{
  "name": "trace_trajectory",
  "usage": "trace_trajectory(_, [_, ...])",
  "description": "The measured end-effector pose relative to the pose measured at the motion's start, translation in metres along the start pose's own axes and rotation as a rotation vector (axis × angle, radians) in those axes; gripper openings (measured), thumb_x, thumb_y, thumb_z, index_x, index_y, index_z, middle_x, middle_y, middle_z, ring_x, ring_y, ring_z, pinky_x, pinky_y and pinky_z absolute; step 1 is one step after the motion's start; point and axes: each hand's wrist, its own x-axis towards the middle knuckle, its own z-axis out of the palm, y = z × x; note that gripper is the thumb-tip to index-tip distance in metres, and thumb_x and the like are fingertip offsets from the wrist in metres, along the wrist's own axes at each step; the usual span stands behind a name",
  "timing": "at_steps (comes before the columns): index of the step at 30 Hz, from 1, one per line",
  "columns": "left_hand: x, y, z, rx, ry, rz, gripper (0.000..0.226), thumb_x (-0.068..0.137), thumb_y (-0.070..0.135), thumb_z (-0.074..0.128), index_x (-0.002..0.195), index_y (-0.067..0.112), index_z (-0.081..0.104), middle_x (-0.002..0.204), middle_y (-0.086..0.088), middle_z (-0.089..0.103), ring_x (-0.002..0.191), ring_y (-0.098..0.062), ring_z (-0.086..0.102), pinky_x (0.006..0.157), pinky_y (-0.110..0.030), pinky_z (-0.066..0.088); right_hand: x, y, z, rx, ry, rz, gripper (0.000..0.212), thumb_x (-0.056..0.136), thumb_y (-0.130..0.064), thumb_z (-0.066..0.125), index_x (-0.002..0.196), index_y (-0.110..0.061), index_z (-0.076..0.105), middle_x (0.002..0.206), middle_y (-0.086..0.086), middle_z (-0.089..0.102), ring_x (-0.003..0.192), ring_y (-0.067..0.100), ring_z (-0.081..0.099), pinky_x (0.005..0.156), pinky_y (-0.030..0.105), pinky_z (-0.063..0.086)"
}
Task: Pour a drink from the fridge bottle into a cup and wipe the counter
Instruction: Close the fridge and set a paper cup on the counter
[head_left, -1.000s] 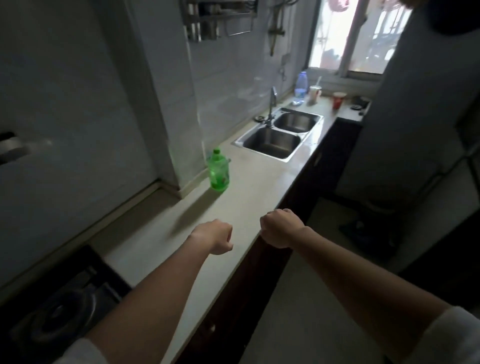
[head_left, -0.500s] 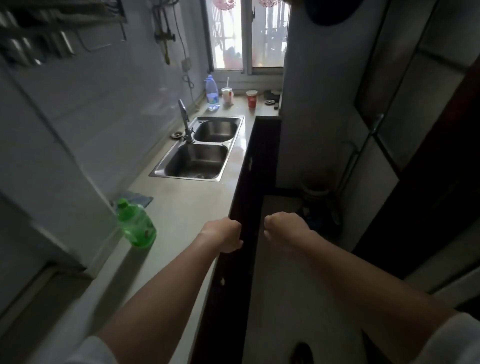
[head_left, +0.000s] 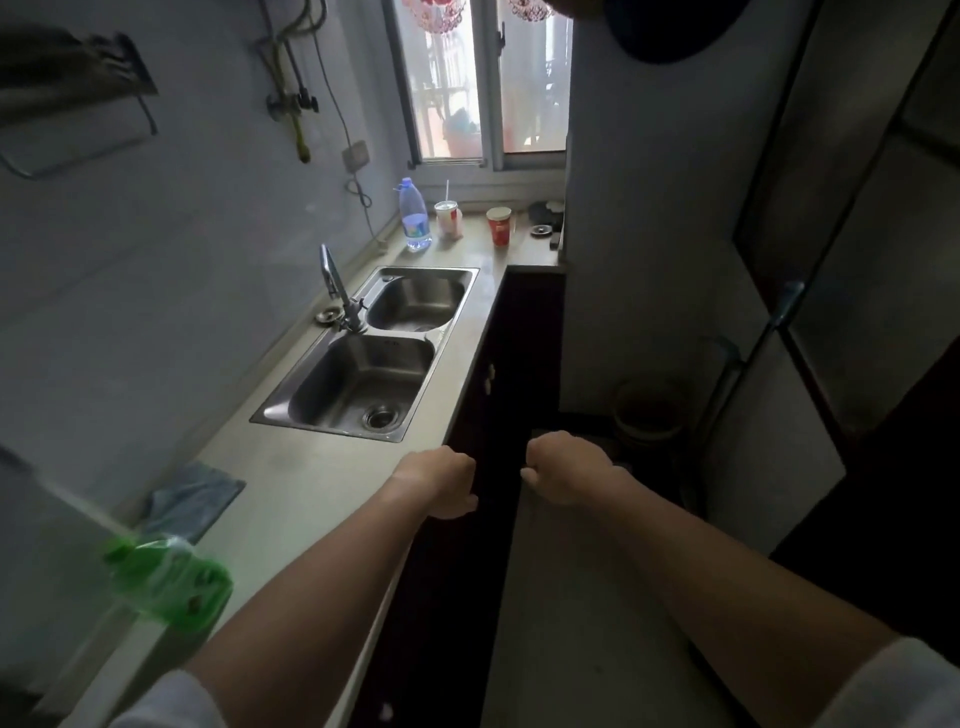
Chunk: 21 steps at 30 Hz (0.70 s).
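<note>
My left hand is a closed fist over the counter's front edge, holding nothing. My right hand is also a fist, out past the counter above the floor. A green plastic bottle stands on the counter at the lower left, blurred. Just behind it lies a blue cloth. At the counter's far end stand a red cup, a white cup with a straw and a clear water bottle.
A steel double sink with a tap fills the middle of the counter. Dark cabinet fronts run below it. A narrow floor aisle lies to the right, with a bucket and tall fridge-like doors beyond.
The view has swung right and forward along the counter, so the green bottle slid to the lower left and the sink came nearer. Both fists kept their pose.
</note>
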Motion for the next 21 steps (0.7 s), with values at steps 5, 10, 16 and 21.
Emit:
trace_trajectory(5, [0.077, -0.029, -0.020, 0.009, 0.011, -0.006, 0.030, 0.082, 0.042, 0.054, 0.103, 0.023, 0.063, 0.109, -0.007, 0.063, 0.097, -0.032, 0.064, 0.073, -0.036, 0.050, 0.081, 0.015, -0.019, -0.061, -0.018, -0.032, 0.020, 0.096, -0.038, 0.053, 0.093, -0.018, 0.059, 0.089, 0.000, 0.058, 0.075, 0.019, 0.060, 0.066, 0.037, 0.055])
trace_trajectory(10, [0.171, -0.066, -0.053, -0.034, 0.072, 0.019, 0.032, 0.086, 0.045, 0.055, 0.108, 0.023, 0.062, 0.110, -0.004, 0.062, 0.099, -0.028, 0.063, 0.073, -0.034, 0.047, 0.158, 0.038, -0.053, -0.113, -0.037, -0.016, 0.021, 0.097, -0.035, 0.052, 0.101, -0.016, 0.061, 0.093, 0.002, 0.060, 0.079, 0.021, 0.062, 0.072, 0.041, 0.057])
trace_trajectory(16, [0.262, -0.095, -0.109, -0.052, 0.120, 0.073, 0.031, 0.087, 0.044, 0.055, 0.110, 0.025, 0.062, 0.111, -0.003, 0.062, 0.097, -0.027, 0.063, 0.075, -0.035, 0.049, 0.249, 0.064, -0.115, -0.123, 0.023, 0.043, 0.021, 0.098, -0.032, 0.051, 0.100, -0.014, 0.061, 0.094, 0.003, 0.061, 0.080, 0.022, 0.062, 0.073, 0.041, 0.057])
trace_trajectory(21, [0.329, -0.108, -0.137, -0.051, 0.107, 0.079, 0.029, 0.086, 0.042, 0.055, 0.108, 0.025, 0.063, 0.111, -0.005, 0.062, 0.100, -0.029, 0.063, 0.086, -0.041, 0.053, 0.316, 0.079, -0.124, -0.124, 0.018, 0.022, 0.020, 0.097, -0.033, 0.052, 0.100, -0.015, 0.061, 0.093, 0.003, 0.061, 0.078, 0.022, 0.062, 0.072, 0.040, 0.057])
